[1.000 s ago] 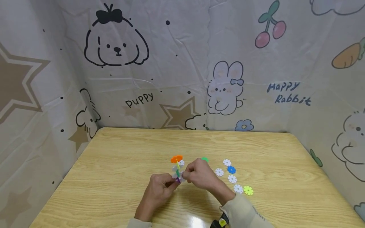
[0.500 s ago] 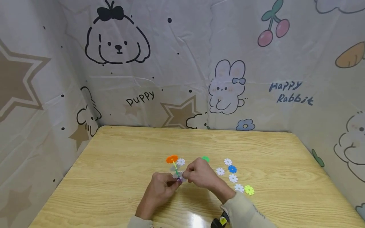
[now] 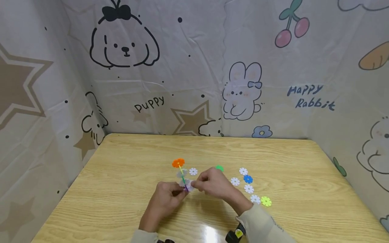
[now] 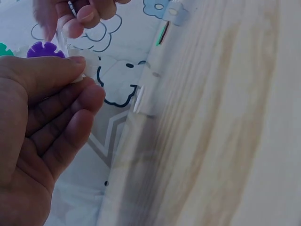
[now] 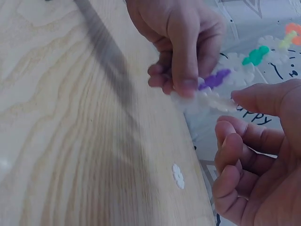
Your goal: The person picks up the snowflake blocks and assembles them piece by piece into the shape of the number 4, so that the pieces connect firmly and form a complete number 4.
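Note:
A chain of slotted plastic snowflake discs slants up from my hands, with an orange disc [image 3: 178, 163] on top. Below it come yellow, white and green discs [image 5: 256, 55], then a purple disc [image 5: 214, 79] near my fingers. My left hand [image 3: 166, 199] pinches the chain's lower end between thumb and forefinger, where a white disc [image 4: 88, 63] shows past the thumb in the left wrist view. From the right, my right hand [image 3: 214, 183] pinches a white disc [image 5: 220, 101] at this same end, beside the purple one. My fingers partly hide the joint.
On the wooden table [image 3: 121, 168] lie a loose white disc [image 3: 193, 171] behind my hands and a green disc [image 3: 219, 168] behind the right hand. Farther right are several white discs, a blue disc [image 3: 248, 179] and a yellow disc [image 3: 266, 201]. Printed cloth [image 3: 194, 77] surrounds the table.
The chain's orange top has swung left and a little up, so the chain leans further left. Both hands have shifted slightly left, keeping their pinch.

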### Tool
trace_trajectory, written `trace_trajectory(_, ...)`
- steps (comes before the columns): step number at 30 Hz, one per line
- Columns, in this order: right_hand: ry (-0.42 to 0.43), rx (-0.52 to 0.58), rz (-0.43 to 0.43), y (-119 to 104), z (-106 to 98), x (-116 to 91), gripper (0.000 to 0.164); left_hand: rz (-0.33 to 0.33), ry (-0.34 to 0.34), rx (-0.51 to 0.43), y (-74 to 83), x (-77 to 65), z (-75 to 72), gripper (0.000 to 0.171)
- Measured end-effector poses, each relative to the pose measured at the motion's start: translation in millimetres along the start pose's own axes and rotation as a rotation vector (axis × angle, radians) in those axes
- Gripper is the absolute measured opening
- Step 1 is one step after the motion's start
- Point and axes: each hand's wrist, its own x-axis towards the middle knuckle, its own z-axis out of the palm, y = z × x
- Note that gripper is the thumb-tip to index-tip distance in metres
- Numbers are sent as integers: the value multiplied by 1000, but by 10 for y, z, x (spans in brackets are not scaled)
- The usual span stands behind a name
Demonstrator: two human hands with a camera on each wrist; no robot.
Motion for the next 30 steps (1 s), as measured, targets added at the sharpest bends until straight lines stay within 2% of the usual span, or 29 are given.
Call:
trace_trajectory(9, 37, 29, 19, 72, -71, 41, 21, -18, -3, 20, -33, -9, -78, 3)
trace_trajectory(16, 84, -73, -5, 156, -37, 117, 13, -40, -18, 43, -62, -14, -101, 4)
trace_trajectory(23, 108, -118, -10, 209, 2, 206, 18, -70, -7, 21, -57, -21, -130, 4)
trace_trajectory(30, 110, -131, 15, 280, 45, 294, 21, -47, 8, 15, -57, -21, -152, 5)
